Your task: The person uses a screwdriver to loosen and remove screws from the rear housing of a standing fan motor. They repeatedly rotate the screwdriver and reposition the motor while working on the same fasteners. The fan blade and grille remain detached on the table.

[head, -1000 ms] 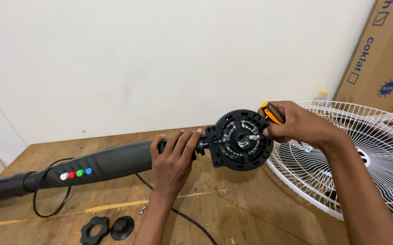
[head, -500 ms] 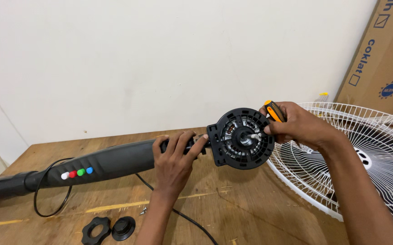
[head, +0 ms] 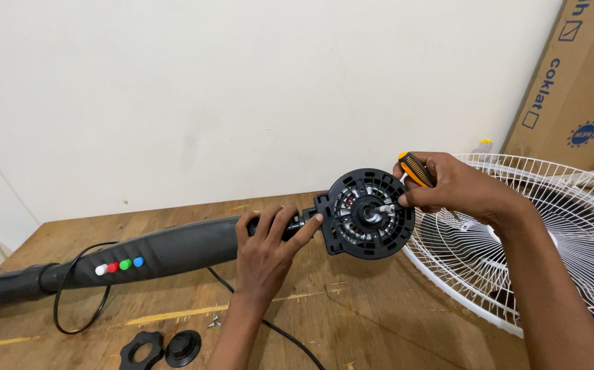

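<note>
A black fan body [head: 173, 250] lies along the wooden table, with white, red, green and blue buttons [head: 119, 266] on its stem. My left hand [head: 273, 247] grips its neck just behind the round black motor housing [head: 371, 212], which is raised and faces me with its shaft at the centre. My right hand [head: 458, 188] is closed around an orange and black screwdriver [head: 417, 169]. Its fingertips touch the housing's right rim.
A white wire fan grille [head: 550, 247] lies on the table at the right, under my right arm. A cardboard box [head: 578, 89] leans on the wall behind it. A black nut [head: 140, 349], a round cap [head: 183, 347] and small screws [head: 212, 321] lie at the front. A black cord [head: 77, 301] loops left.
The motor housing and both hands have drifted slightly right and up. Both grips are the same as before.
</note>
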